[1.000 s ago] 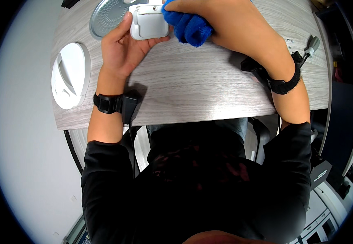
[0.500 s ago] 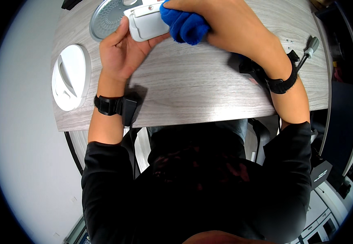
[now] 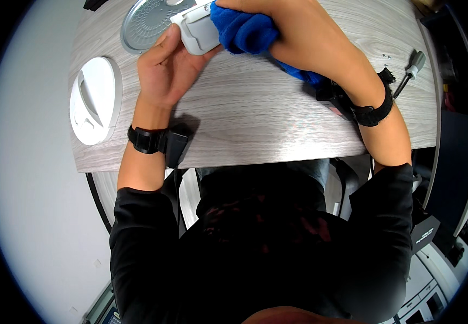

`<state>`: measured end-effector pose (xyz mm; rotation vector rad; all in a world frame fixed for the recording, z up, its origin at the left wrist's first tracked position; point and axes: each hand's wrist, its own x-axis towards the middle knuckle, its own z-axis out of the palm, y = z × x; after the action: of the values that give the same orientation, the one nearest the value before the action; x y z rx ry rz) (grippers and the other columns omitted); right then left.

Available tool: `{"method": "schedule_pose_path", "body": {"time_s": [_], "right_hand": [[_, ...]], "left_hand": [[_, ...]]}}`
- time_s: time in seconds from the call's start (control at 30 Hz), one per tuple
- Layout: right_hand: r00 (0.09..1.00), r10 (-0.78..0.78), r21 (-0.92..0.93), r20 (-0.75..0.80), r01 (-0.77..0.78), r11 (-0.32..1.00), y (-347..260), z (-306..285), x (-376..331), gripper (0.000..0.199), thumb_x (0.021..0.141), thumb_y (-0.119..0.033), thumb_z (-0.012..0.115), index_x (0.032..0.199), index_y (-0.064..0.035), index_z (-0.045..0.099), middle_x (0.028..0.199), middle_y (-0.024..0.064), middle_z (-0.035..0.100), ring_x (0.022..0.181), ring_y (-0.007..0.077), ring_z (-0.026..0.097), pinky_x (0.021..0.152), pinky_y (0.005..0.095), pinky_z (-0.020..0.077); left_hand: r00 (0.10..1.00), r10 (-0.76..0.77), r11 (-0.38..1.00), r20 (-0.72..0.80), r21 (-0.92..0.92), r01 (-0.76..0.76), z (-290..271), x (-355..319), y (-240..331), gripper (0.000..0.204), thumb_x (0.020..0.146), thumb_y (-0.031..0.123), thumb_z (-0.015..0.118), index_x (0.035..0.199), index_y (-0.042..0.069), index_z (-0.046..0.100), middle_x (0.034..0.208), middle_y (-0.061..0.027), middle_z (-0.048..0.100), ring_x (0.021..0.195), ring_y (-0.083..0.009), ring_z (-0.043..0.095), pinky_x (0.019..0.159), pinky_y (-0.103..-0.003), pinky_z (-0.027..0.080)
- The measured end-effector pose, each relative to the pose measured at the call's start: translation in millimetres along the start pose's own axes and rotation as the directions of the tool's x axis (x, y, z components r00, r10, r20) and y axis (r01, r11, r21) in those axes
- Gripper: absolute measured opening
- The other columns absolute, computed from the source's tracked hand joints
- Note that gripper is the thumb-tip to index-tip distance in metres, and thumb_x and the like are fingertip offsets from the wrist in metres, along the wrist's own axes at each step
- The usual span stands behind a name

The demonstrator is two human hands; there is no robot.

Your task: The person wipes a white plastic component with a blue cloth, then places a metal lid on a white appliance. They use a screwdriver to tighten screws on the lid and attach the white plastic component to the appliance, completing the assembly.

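My left hand (image 3: 164, 73) grips a white plastic part (image 3: 199, 35) by its edge, thumb on the near left side and fingers beneath. A screw shows on that part's top, and its upper end runs out of the picture. In my right hand (image 3: 309, 38) a bunched blue cloth (image 3: 244, 29) presses against the right side of the white part; a tail of the cloth hangs below the wrist. Behind my left hand lies a round grey disc (image 3: 147, 24) with a patterned face, partly covered by the white part.
A white oval cover (image 3: 94, 101) with a curved ridge rests at the table's left. Near the right edge lies a screwdriver (image 3: 411, 73) with a grey handle, several small screws (image 3: 386, 56) beside it. Dark shelving (image 3: 455, 135) stands right of the wooden table (image 3: 255, 119).
The white part has tilted and shifted slightly right with my left hand. The blue cloth has shifted a little left and up over it, and more of its tail shows under my right wrist.
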<state>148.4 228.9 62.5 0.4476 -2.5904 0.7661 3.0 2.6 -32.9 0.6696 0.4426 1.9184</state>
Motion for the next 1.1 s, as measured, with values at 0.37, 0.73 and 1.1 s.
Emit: {"method": "schedule_pose_path", "body": {"time_s": [0.37, 0.73, 1.1], "right_hand": [[1.0, -0.002, 0.03, -0.013, 0.003, 1.0, 2, 7, 1, 0.051, 0.068, 0.007, 0.065, 0.118, -0.0011, 0.069, 0.086, 0.0171, 0.053, 0.085, 0.0328, 0.052, 0.072, 0.0375, 0.0417], [1.0, -0.005, 0.012, -0.023, 0.005, 1.0, -4, 4, 0, 0.047, 0.068, 0.007, 0.065, 0.114, -0.0027, 0.067, 0.087, 0.0161, 0.053, 0.084, 0.0321, 0.052, 0.072, 0.0373, 0.0417], [1.0, -0.006, -0.011, -0.008, 0.006, 1.0, -3, 7, 0, 0.048, 0.068, 0.007, 0.065, 0.116, -0.0027, 0.068, 0.086, 0.0158, 0.052, 0.083, 0.0311, 0.051, 0.071, 0.037, 0.041]], "left_hand": [[0.975, 0.055, 0.989, -0.215, 0.147, -0.023, 8, 1, -7, 0.053, 0.107, 0.036, 0.037, 0.15, 0.004, 0.036, 0.15, -0.014, 0.046, 0.138, -0.0282, 0.044, 0.115, -0.046, 0.037], [0.964, 0.043, 0.994, -0.264, 0.11, -0.014, 15, 4, -7, 0.057, 0.108, 0.038, 0.035, 0.151, 0.002, 0.033, 0.151, -0.0168, 0.044, 0.14, -0.0302, 0.043, 0.117, -0.047, 0.035], [0.964, 0.044, 0.995, -0.262, 0.095, -0.019, 15, 4, -9, 0.056, 0.108, 0.038, 0.034, 0.151, 0.003, 0.033, 0.15, -0.0158, 0.045, 0.14, -0.0296, 0.043, 0.117, -0.047, 0.036]]}}
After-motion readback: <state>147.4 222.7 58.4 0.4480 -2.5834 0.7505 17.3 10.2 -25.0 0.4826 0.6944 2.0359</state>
